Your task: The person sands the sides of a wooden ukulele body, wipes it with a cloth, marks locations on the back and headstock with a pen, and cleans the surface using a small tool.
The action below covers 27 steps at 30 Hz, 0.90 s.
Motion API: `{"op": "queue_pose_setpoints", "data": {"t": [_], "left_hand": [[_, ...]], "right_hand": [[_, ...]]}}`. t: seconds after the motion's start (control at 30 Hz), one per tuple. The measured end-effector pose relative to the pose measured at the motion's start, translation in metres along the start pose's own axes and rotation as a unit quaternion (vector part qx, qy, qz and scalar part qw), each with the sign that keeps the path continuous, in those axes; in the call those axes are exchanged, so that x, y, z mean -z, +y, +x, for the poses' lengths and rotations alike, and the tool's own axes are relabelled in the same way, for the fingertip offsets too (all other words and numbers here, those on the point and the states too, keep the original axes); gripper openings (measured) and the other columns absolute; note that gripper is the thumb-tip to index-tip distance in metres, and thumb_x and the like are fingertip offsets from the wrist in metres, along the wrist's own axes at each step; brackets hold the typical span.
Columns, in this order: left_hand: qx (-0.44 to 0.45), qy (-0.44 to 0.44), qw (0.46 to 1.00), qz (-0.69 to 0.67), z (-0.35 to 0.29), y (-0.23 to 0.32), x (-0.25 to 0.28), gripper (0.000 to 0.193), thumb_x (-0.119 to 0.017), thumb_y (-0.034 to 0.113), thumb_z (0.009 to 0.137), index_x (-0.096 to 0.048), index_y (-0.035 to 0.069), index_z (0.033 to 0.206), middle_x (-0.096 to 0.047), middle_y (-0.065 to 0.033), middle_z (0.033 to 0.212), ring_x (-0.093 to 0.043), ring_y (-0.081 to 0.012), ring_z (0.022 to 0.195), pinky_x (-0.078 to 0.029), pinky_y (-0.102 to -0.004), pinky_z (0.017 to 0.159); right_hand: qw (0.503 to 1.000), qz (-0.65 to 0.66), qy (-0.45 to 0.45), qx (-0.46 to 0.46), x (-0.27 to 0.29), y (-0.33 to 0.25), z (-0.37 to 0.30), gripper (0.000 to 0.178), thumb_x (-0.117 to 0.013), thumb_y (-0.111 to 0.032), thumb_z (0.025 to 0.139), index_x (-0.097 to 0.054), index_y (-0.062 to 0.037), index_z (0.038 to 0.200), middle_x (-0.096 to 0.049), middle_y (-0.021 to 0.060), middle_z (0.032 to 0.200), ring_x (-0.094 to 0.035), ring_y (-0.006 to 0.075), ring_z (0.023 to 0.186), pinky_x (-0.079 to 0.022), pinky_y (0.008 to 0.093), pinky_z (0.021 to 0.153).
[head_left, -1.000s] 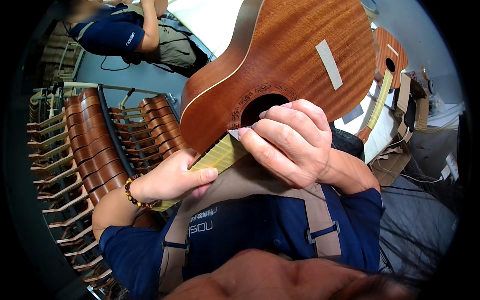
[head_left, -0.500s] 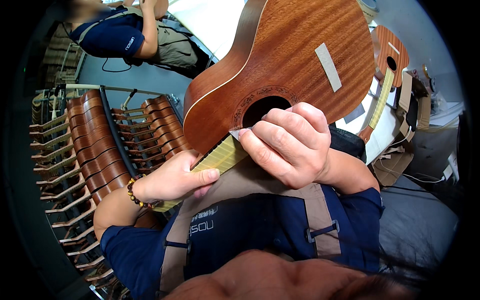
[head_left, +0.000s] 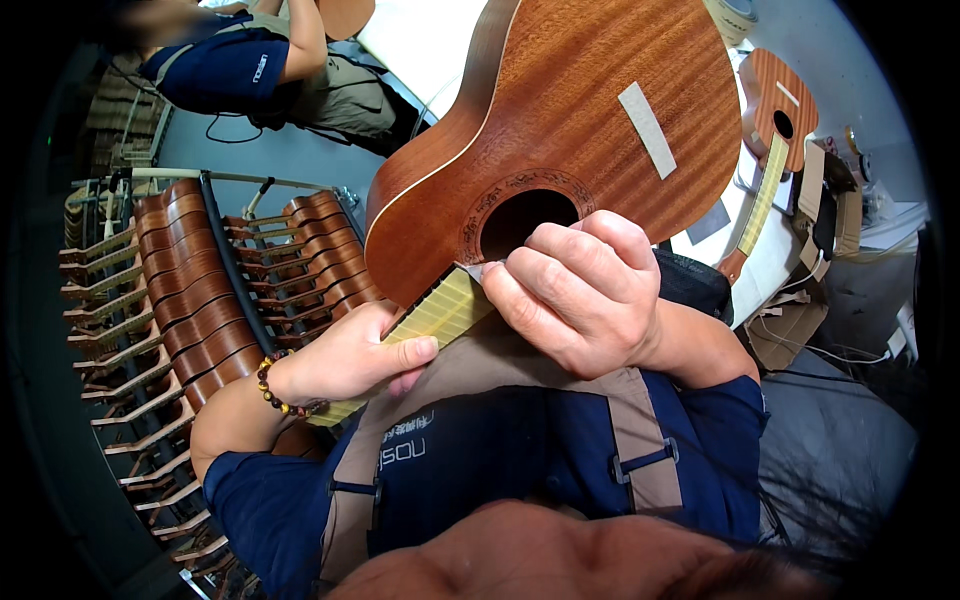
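A stringless brown wooden ukulele (head_left: 560, 110) lies tilted in front of me, with a dark sound hole and a pale strip (head_left: 648, 130) stuck on its top. Yellowish tape covers its fretboard (head_left: 448, 312). My left hand (head_left: 350, 355) is wrapped around the neck, thumb across the taped face. At the fretboard end by the sound hole, my right hand (head_left: 575, 290) is closed in a pinch. A small pale scrap (head_left: 474, 269) shows at its fingertips, against the fretboard's corner; its kind is unclear.
Racks at left hold several brown ukulele bodies (head_left: 190, 290) with necks sticking out. Another taped ukulele (head_left: 785, 120) rests on the white table at right, beside cardboard (head_left: 790, 335) and a cable. A person in a dark shirt (head_left: 225, 70) works at the far left.
The ukulele body has shifted slightly left. My right fingertips have moved a little to the right, showing more of the taped fretboard end. My left hand keeps its hold.
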<state>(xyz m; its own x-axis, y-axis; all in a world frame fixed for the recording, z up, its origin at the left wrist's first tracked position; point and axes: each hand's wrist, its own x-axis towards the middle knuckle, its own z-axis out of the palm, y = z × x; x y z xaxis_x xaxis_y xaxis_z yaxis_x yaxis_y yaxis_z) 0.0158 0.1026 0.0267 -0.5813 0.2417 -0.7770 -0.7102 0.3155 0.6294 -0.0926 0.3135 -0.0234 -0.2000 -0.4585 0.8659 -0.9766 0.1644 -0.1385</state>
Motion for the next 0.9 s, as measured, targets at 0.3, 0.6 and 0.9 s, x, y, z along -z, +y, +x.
{"op": "queue_pose_setpoints", "data": {"t": [0.3,0.6,0.9], "left_hand": [[-0.018,-0.004,1.000,0.007,0.0001,-0.0015,-0.0001,0.044,-0.052,0.040,0.092,-0.054,0.007,0.063,-0.052,0.0027,0.055,-0.047,-0.0050,0.050,-0.038,-0.0217,0.050],[0.001,0.007,1.000,-0.004,-0.0015,0.0050,-0.0038,0.038,-0.054,0.036,0.092,-0.053,0.007,0.068,-0.052,0.0037,0.056,-0.046,-0.0036,0.050,-0.038,-0.0208,0.050],[-0.001,0.000,1.000,-0.002,0.0000,0.0019,-0.0035,0.039,-0.052,0.036,0.093,-0.051,0.008,0.067,-0.050,0.0040,0.056,-0.045,-0.0034,0.050,-0.037,-0.0205,0.050]], "right_hand": [[1.000,-0.002,0.020,-0.010,0.0013,-0.0019,0.0049,0.017,-0.061,-0.013,0.061,-0.063,-0.0041,0.075,-0.057,0.0034,0.073,-0.058,0.0157,0.072,-0.038,0.0274,0.059],[1.000,-0.009,0.009,-0.015,-0.0017,-0.0053,0.0056,0.026,-0.059,-0.019,0.059,-0.065,-0.0048,0.079,-0.057,0.0028,0.074,-0.055,0.0149,0.069,-0.037,0.0278,0.062],[1.000,-0.004,-0.016,-0.027,0.0020,-0.0064,0.0021,0.026,-0.059,-0.019,0.060,-0.066,-0.0047,0.081,-0.058,0.0027,0.075,-0.055,0.0150,0.070,-0.037,0.0277,0.062]]}}
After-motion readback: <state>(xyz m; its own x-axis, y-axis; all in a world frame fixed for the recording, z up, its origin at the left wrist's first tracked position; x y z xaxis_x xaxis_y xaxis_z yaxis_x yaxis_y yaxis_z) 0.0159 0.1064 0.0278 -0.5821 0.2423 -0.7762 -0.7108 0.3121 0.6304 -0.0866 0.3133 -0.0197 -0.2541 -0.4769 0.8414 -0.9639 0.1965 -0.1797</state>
